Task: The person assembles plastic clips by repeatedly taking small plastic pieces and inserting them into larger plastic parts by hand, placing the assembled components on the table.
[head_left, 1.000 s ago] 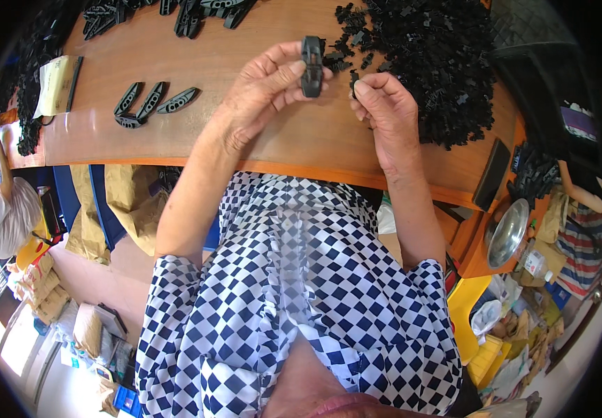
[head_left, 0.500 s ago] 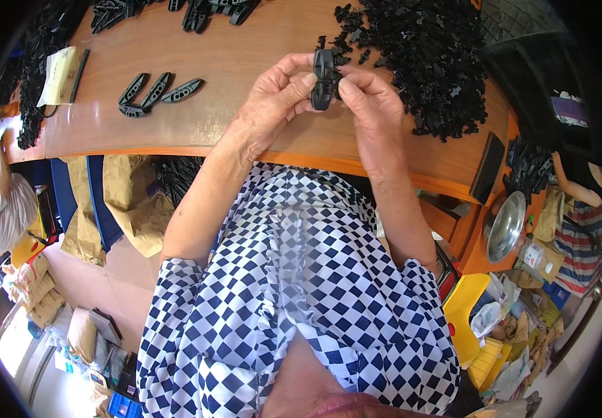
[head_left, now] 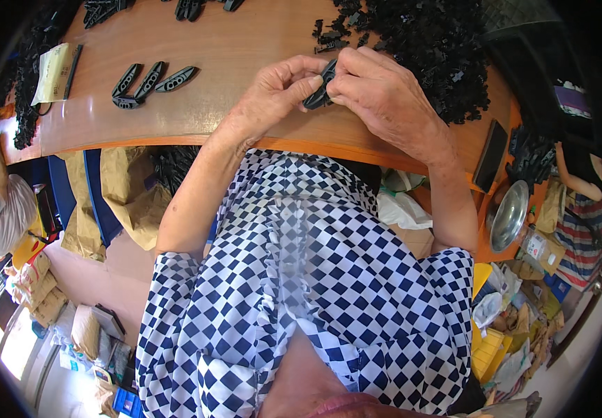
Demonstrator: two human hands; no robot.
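Over the near part of the table, my left hand (head_left: 280, 87) grips an elongated black plastic part (head_left: 322, 89) between thumb and fingers, holding it at a slant. My right hand (head_left: 388, 90) is closed at the part's right side, with thumb and fingertips pinched against it. Whatever the right fingertips pinch is hidden behind them. Several similar long black parts with holes (head_left: 151, 80) lie to the left on the table. Beyond my right hand spreads a big heap of small black plastic pieces (head_left: 447, 70).
The wooden table (head_left: 235, 45) holds more long black parts (head_left: 106, 10) along its far side. A paper pad (head_left: 53, 73) with a dark pen lies at left. A dark flat slab (head_left: 489, 155) rests at the right edge, near a metal bowl (head_left: 508, 217). Other people are at both sides.
My right hand has turned over and now covers the right side of the black part. The part has tilted from upright to a slant in my left hand.
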